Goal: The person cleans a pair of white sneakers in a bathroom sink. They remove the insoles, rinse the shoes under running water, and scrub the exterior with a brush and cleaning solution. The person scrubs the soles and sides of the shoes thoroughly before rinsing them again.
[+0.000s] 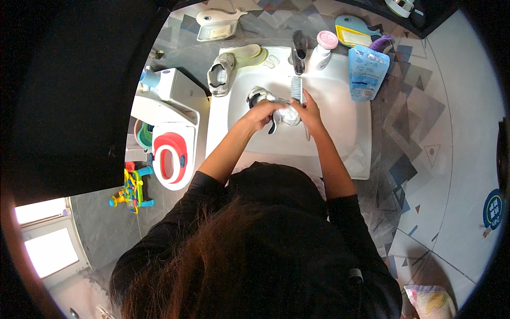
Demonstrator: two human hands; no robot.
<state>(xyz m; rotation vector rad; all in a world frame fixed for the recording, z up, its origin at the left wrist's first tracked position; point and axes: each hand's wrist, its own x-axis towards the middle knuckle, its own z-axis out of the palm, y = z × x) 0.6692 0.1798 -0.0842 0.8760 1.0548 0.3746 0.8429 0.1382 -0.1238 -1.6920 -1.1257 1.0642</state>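
Observation:
Over the white washbasin (pixel 338 115), my left hand (pixel 259 115) grips a light-coloured shoe (pixel 288 115) with dark-edged straps. The shoe lies sideways low in the basin, its toe end towards my right hand (pixel 311 113). In that right hand is a scrubbing brush (pixel 296 87) with pale bristles and a white handle. The bristle head points to the tap, and the handle's end shows below my palm. Brush and fingers are close beside the toe; whether the bristles touch it I cannot tell. A matching shoe (pixel 220 75) stands on the basin's left rim.
Behind that shoe lie yellow-green insoles (pixel 249 55). A dark tap (pixel 299 52), a pink-topped pump bottle (pixel 322 52) and a blue pouch (pixel 367 73) line the back and right. Whale-shaped soap dishes (pixel 217 28) hang on the wall. To the left is a toilet (pixel 183 181) with a red child seat (pixel 180 143).

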